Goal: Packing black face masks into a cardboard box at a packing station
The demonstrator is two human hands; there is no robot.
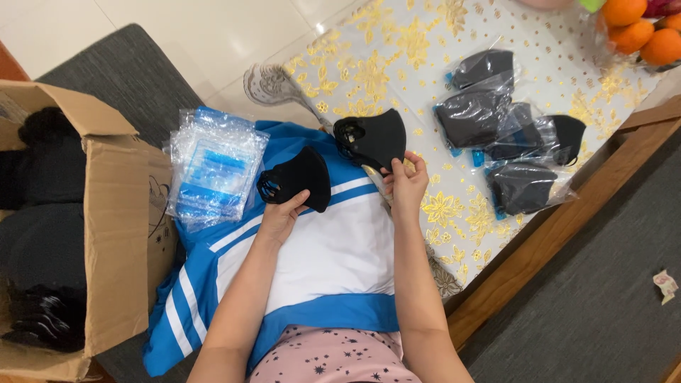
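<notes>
Left hand (280, 216) pinches black mask (298, 181) – right hand (408, 186) pinches second mask (372, 140)

clear bags w/ blue labels (213, 167) on lap | bagged black masks (507, 135) on table | brown box (106, 213) left

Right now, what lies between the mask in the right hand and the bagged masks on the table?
In the head view, only bare gold-flowered tablecloth lies between the right-hand mask and the bagged masks.

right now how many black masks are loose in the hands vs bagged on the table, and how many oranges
loose black masks in hands: 2 (left hand holds one, right hand holds one)
bagged black masks on table: about 5, overlapping
oranges: 3 showing
total: about 10
</notes>
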